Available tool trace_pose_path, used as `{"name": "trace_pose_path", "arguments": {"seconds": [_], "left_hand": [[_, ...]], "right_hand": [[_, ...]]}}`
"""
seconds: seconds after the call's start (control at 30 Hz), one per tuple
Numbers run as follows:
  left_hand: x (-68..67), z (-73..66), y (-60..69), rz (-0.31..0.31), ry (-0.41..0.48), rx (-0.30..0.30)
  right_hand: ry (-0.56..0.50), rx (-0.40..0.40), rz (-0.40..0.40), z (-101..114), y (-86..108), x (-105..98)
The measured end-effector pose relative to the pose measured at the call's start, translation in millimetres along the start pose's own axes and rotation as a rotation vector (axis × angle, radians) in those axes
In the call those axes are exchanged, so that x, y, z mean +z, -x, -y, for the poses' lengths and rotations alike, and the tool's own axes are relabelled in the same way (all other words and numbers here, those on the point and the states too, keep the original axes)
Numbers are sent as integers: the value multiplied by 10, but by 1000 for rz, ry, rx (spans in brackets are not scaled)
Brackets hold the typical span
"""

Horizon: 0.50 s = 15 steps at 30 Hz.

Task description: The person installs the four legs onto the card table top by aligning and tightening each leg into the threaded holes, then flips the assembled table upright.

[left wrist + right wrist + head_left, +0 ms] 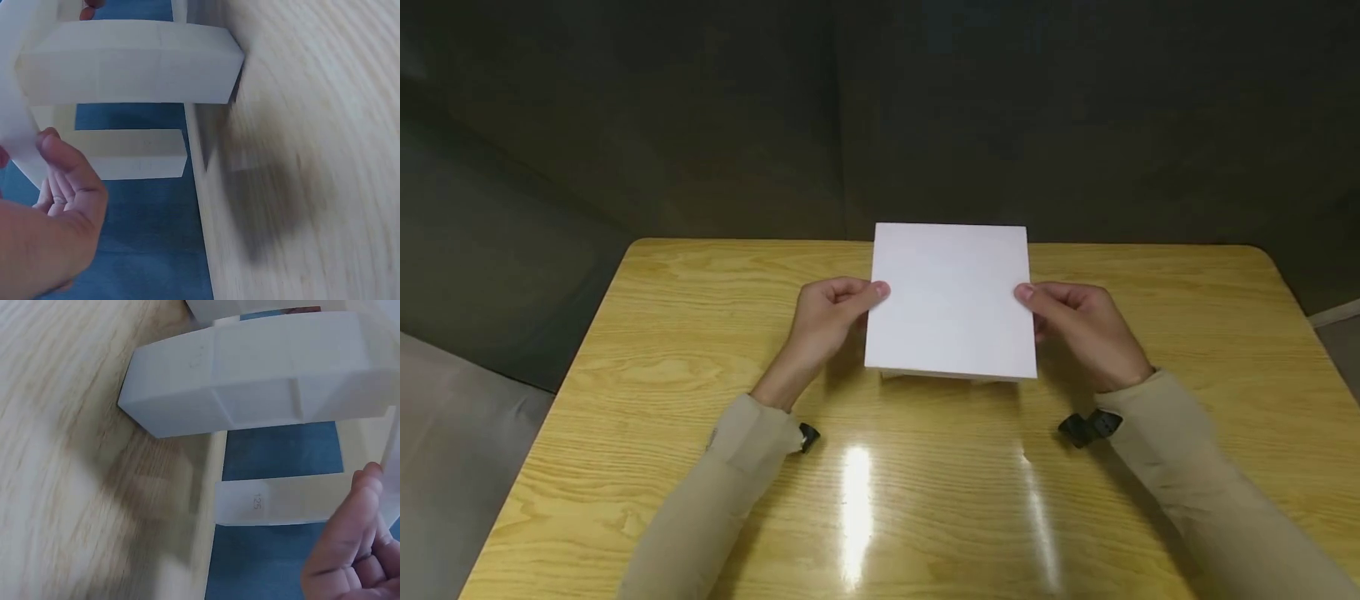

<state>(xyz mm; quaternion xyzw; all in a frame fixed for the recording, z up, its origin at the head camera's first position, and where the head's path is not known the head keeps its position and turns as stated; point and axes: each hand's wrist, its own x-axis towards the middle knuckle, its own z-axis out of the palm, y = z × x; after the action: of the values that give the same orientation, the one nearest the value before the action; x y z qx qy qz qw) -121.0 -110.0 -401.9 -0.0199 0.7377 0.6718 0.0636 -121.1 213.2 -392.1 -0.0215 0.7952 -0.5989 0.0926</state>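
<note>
A small white stool-like piece (951,300) with a flat square top and blocky legs stands upright near the far side of the table. At the left edge of its top, my left hand (831,321) pinches the panel, thumb above and fingers underneath. My right hand (1082,329) grips the opposite edge likewise. In the left wrist view, a pale leg (131,65) reaches down towards the wood. A leg (275,497) in the right wrist view bears the printed number 125. Whether every leg touches the table cannot be told.
The wooden table (662,392) has a glossy top with bright reflections and rounded far corners. Behind it hangs a dark curtain (700,125). Dark wrist devices (1090,427) sit at both cuffs of the beige sleeves (700,508).
</note>
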Motion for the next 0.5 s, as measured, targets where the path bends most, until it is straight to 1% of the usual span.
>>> {"name": "trace_pose_path", "arguments": {"seconds": [0.1, 0.27, 0.4, 0.5], "left_hand": [[6, 1, -30, -1, 19, -13], [2, 2, -55, -13, 43, -20], [8, 44, -74, -24, 53, -62], [23, 83, -67, -34, 48, -92]], "right_hand": [[-66, 15, 1, -8, -42, 11], [-121, 31, 10, -9, -99, 36], [-157, 73, 11, -51, -116, 58], [-147, 100, -6, -98, -101, 82]]}}
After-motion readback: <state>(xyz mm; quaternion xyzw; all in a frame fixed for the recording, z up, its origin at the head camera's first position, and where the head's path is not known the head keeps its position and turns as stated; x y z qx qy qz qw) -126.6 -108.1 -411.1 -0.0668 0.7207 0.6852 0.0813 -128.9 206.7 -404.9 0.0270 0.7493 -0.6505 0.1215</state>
